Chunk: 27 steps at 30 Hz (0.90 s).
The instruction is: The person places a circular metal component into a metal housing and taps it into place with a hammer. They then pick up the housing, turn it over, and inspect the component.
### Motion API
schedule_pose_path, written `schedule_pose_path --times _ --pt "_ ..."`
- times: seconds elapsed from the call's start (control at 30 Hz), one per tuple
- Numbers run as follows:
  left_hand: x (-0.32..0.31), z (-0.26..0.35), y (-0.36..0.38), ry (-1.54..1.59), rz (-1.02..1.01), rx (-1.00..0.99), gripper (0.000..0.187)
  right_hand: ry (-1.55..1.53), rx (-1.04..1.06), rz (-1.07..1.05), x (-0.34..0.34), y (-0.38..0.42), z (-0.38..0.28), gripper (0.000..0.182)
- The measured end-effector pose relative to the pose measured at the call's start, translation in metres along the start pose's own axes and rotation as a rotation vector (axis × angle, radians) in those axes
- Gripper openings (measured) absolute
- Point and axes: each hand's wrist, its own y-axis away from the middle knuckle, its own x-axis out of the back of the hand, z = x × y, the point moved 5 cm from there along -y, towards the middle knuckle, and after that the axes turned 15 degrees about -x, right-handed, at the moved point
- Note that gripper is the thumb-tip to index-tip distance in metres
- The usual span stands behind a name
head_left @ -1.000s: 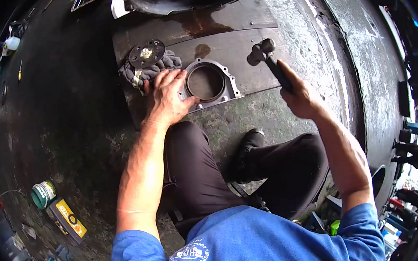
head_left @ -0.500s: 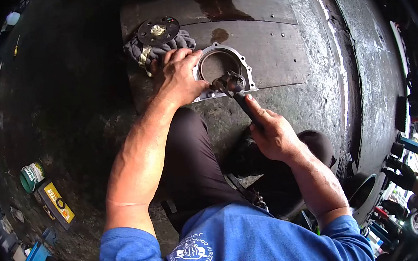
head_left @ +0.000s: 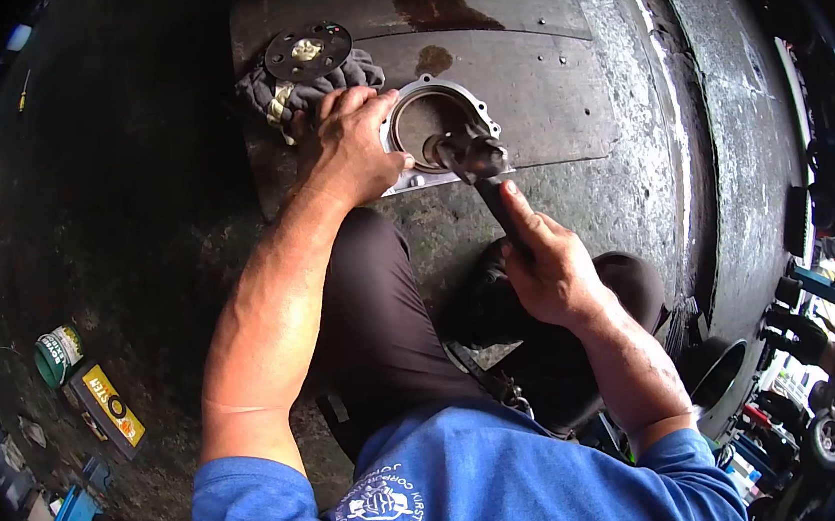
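Observation:
A silver oil seal housing (head_left: pixel 417 181) with a round opening lies on a dark flat board (head_left: pixel 554 107). My left hand (head_left: pixel 355 151) grips its left side, thumb near the inner rim and fingers along the outer edge. In my right hand (head_left: pixel 554 267) is a hammer (head_left: pixel 483 160), held by its dark handle. The hammer's head is blurred and hangs over the lower right of the ring, hiding part of it; whether it touches cannot be told. Just beyond my left fingers, a black disc with holes (head_left: pixel 330 60) rests on a bunched grey cloth (head_left: pixel 359 71).
A green can (head_left: pixel 55 358) and a yellow and black box (head_left: pixel 113 410) are on the floor at left. A screwdriver (head_left: pixel 23 92) lies farther off. Dark stains mark the board. Wheels and assorted parts crowd the right edge.
The hammer head has shifted slightly right and is now blurred. My left hand stays on the housing. The whole view has shifted slightly.

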Motion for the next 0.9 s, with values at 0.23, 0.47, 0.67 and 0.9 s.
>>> schedule_pose_path --times 0.23,0.47,0.67,0.9 --pt "-0.001 -0.001 -0.002 -0.003 -0.018 0.024 0.079 0.071 -0.057 -0.079 -0.002 -0.005 0.003 0.077" --pt "-0.008 -0.006 -0.002 0.047 -0.007 -0.003 0.080 -0.017 -0.001 -0.013 -0.003 -0.003 0.008 0.081" --pt "-0.005 -0.001 -0.001 -0.007 -0.020 0.015 0.079 -0.108 -0.131 0.038 0.026 -0.002 0.012 0.076" --pt "-0.006 -0.001 -0.003 -0.002 -0.031 0.009 0.079 -0.027 -0.046 0.102 0.024 -0.003 0.025 0.079"
